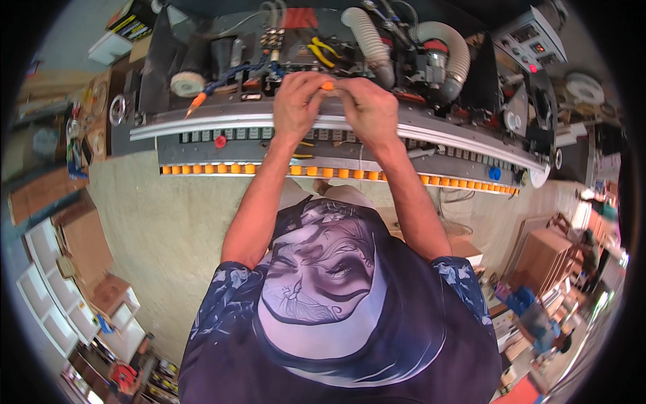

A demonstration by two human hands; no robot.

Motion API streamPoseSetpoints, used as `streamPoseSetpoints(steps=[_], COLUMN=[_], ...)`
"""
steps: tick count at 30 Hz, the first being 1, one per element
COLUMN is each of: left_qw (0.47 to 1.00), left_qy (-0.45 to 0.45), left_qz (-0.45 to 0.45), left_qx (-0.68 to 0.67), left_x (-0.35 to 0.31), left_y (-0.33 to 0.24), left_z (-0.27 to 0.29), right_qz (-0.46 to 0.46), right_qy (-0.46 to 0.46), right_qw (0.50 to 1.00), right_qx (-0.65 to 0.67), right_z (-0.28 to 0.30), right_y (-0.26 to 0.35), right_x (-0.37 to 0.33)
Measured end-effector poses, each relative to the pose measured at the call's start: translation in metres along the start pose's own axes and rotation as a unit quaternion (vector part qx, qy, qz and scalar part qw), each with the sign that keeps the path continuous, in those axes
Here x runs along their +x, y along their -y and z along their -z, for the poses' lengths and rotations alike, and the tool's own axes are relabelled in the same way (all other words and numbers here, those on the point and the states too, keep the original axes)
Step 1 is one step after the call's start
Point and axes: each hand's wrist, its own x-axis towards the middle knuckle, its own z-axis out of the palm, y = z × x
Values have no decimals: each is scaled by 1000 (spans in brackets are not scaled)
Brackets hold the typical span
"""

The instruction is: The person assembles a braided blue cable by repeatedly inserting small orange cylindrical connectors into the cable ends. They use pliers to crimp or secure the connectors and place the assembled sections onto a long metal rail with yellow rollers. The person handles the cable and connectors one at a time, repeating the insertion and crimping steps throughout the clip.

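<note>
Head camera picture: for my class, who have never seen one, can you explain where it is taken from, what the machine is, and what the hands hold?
The camera sits on a person's head and looks down, so the arms enter from below and edges bend. Both hands meet over a long workshop machine with a row of orange rollers. The left hand and right hand pinch a small orange piece between them. On the machine lie yellow-handled pliers, a tape roll and ribbed grey hoses.

I count: two hoses [369, 37], one tape roll [187, 83], one yellow-handled pliers [321, 52], one red knob [220, 141], two blue knobs [494, 173].
</note>
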Motion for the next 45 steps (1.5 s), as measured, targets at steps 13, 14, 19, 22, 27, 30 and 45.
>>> streamPoseSetpoints(steps=[13,14,19,22,27,30,45], left_qw=[999,999,998,998,998,998,998], left_qy=[-34,-34,-32,-22,-14,-20,-26], left_qz=[32,35,49,53,58,50,50], left_qx=[0,-3,-14,-13,-13,-11,-6], left_x=[-8,-9,-9,-9,-9,-8,-6], left_y=[2,1,2,3,4,3,2], left_z=[-1,-1,1,2,2,3,3], right_qz=[-55,-48,-19,-19,-19,-56,-207], right_qy=[77,80,87,89,92,96,83], right_qw=[994,994,990,991,991,990,968], right_qx=[-51,-64,-110,-99,-95,-89,113], right_z=[9,9,8,10,11,12,25], right_y=[25,24,24,25,27,31,25], right_x=[5,6,11,13,15,15,15])
